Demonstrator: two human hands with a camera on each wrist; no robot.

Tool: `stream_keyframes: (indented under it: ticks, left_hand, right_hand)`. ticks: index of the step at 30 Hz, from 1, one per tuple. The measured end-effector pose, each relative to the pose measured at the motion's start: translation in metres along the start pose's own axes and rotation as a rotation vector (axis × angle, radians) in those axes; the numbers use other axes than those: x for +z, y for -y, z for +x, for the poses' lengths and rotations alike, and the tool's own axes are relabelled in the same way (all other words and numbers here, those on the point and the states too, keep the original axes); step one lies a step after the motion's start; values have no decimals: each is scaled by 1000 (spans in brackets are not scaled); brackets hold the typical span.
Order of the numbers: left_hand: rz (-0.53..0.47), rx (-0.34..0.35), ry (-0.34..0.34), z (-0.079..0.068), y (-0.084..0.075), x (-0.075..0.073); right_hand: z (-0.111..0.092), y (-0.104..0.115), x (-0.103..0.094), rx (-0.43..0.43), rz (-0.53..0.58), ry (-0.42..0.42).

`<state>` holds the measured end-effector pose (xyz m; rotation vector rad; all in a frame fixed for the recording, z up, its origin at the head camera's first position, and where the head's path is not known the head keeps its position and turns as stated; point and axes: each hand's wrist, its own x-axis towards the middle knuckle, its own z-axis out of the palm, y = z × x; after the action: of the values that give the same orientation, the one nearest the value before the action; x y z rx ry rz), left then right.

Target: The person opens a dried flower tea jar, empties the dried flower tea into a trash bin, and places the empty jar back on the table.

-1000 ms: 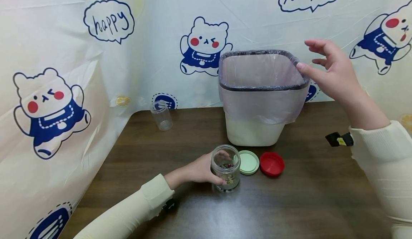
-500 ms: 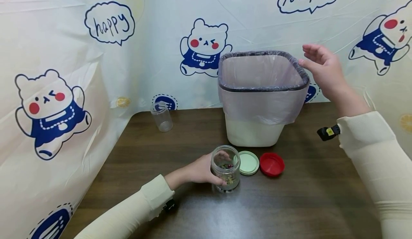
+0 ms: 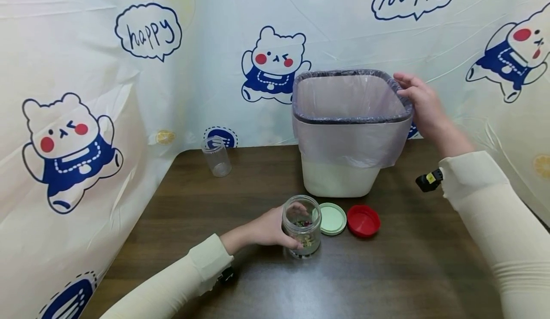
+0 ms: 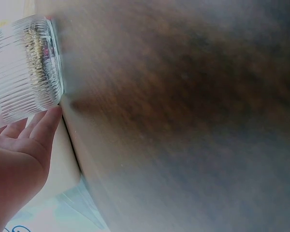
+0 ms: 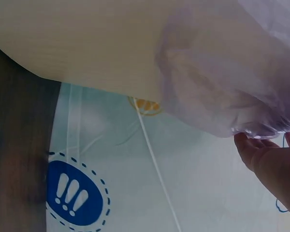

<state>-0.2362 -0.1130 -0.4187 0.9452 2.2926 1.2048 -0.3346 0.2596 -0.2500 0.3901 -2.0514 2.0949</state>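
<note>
My left hand point(image 3: 268, 228) grips a clear glass jar point(image 3: 309, 245) that stands upright and uncapped on the table. Its thumb lies across the jar's front, with fingers behind. Dried bits in yellow, green and dark red lie at the bottom of the ribbed jar point(image 4: 26, 72) in the left wrist view. At the right rim of a cream trash can point(image 3: 339, 180), lined with a translucent bag point(image 3: 352, 142), is my right hand point(image 3: 423, 104). Its fingers touch the dark-edged rim. Seen from the right wrist, the fingertips point(image 5: 241, 141) meet the edge of the purplish bag point(image 5: 208, 92).
Close to the jar's right lie a pale green lid point(image 3: 333, 219) and a red lid point(image 3: 363, 221). A clear empty-looking container point(image 3: 218, 159) stands at the table's back left. A printed cloth point(image 3: 197, 70) hangs behind the brown table point(image 3: 369, 281).
My right hand has moved down and to the left, from beside the trash can onto its right rim. My left hand and the jar have stayed in place.
</note>
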Motion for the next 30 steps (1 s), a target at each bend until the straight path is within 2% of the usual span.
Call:
stream_keyframes:
  ticks: [7, 8, 11, 21, 30]
  left_hand:
    - [2, 1, -3, 0, 0, 0]
    - [-2, -1, -1, -1, -6, -1]
    - [8, 3, -4, -2, -7, -2]
    - [14, 12, -8, 1, 1, -1]
    - [17, 50, -57, 0, 1, -1]
  right_hand:
    - [-1, -9, 2, -36, 191, 38]
    - [-1, -10, 3, -41, 223, 47]
    - [-1, -13, 4, -52, 275, 63]
    - [-1, -15, 11, -40, 345, 13]
    - [-2, -15, 14, -43, 331, -11]
